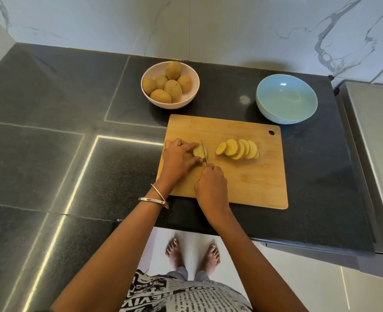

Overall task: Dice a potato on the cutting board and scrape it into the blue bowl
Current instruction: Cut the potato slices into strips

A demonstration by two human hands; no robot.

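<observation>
A wooden cutting board [249, 176] lies on the dark counter. At its left end my left hand [178, 158] grips the remaining piece of potato [199, 151], fingers curled over it. My right hand [210, 188] holds a knife [204, 152] by its hidden handle; the thin blade stands edge-down across the potato's cut face. Several round potato slices [237, 149] lean in a row right of the blade. The blue bowl [286, 99] sits empty behind the board's right corner.
A pale pink bowl [191, 79] holding several whole potatoes stands behind the board's left corner. A marble wall backs the counter. A steel surface [375, 131] borders the counter on the right. The counter's front edge runs just below the board.
</observation>
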